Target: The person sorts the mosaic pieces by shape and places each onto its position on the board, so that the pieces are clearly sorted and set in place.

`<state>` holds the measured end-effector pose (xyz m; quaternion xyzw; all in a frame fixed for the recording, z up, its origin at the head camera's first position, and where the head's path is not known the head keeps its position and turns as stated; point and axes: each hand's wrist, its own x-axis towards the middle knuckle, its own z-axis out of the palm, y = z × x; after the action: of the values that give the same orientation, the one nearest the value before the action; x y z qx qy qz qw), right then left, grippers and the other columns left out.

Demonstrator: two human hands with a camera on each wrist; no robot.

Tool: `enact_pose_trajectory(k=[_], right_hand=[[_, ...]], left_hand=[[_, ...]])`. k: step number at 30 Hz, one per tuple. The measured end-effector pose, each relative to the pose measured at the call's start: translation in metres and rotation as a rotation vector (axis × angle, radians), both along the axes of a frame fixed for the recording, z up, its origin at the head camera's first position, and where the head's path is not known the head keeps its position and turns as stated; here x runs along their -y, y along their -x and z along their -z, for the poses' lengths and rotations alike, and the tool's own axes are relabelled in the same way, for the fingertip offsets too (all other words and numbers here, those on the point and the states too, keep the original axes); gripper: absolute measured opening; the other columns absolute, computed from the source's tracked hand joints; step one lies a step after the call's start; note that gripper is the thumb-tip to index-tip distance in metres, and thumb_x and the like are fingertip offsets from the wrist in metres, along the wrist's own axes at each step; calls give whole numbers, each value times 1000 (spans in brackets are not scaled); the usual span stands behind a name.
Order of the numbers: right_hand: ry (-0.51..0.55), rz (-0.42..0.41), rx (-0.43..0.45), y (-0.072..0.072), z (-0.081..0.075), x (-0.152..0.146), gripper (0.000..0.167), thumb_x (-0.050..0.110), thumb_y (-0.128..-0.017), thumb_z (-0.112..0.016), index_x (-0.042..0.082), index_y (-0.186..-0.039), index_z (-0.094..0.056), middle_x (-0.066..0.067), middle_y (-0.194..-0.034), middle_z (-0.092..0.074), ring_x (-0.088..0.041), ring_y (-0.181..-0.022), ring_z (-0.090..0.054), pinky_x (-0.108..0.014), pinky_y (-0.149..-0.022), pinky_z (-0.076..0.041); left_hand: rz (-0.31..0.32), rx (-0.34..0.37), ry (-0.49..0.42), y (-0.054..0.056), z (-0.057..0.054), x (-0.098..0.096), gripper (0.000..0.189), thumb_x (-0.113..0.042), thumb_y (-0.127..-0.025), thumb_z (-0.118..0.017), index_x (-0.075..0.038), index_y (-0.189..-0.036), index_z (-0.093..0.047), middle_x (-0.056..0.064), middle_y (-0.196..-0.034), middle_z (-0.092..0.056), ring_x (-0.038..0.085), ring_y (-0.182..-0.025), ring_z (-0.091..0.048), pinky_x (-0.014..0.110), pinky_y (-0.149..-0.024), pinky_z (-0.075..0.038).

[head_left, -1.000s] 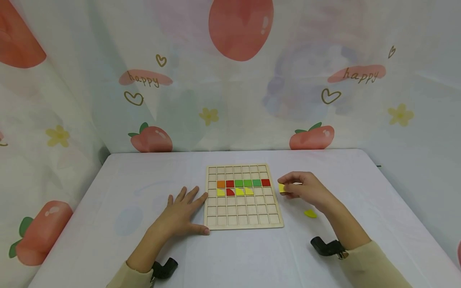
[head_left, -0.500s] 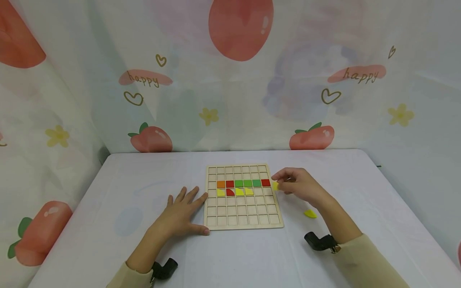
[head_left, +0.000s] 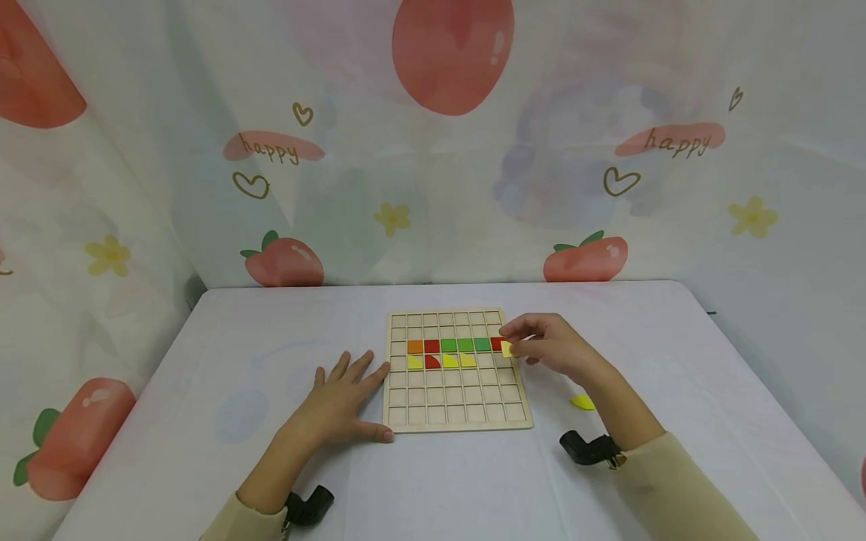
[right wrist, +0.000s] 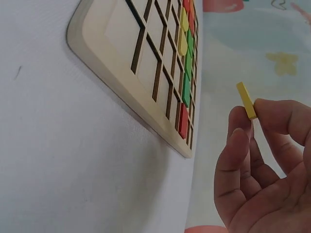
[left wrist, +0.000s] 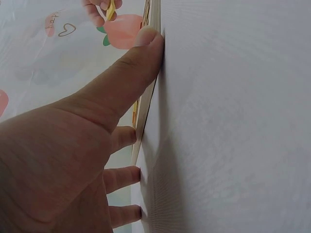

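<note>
A square wooden grid board (head_left: 455,414) lies on the table. My left hand (head_left: 341,406) rests with spread fingers at its left side, thumb tip and index finger at the board's edge. My right hand (head_left: 555,348) pinches a thin yellow tile (right wrist: 246,100) between thumb and fingers, held up over the board's right edge. One row on the board bears an orange tile (head_left: 415,346), red tiles and green tiles (head_left: 465,344). In the row below sit yellow curved tiles (head_left: 449,361) and a red curved tile (head_left: 432,361).
A loose yellow curved piece (head_left: 582,402) lies on the white tablecloth (head_left: 460,488), right of the board and close to my right forearm. Black wrist cameras (head_left: 311,505) stick out from both wrists. A printed cloth backdrop (head_left: 433,188) stands behind the table.
My right hand has moved left with the yellow tile, from beside the board to over its right edge. My left hand and the board have stayed put.
</note>
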<state>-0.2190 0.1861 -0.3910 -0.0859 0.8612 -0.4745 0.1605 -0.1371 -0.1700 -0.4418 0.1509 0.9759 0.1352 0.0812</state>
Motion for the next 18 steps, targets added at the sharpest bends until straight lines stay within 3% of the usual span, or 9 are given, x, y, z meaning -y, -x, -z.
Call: enact_pose_trajectory(k=[18], right_hand=[[22, 8, 17, 11, 7, 13, 26, 7, -93, -64, 0, -118, -67, -13, -103, -63, -24, -87, -61, -31, -79, -58]], left_hand=[[-10, 4, 4, 1, 0, 0, 107, -70, -67, -79, -28, -156, -37, 8, -165, -25, 44, -152, -12, 75, -111, -12]])
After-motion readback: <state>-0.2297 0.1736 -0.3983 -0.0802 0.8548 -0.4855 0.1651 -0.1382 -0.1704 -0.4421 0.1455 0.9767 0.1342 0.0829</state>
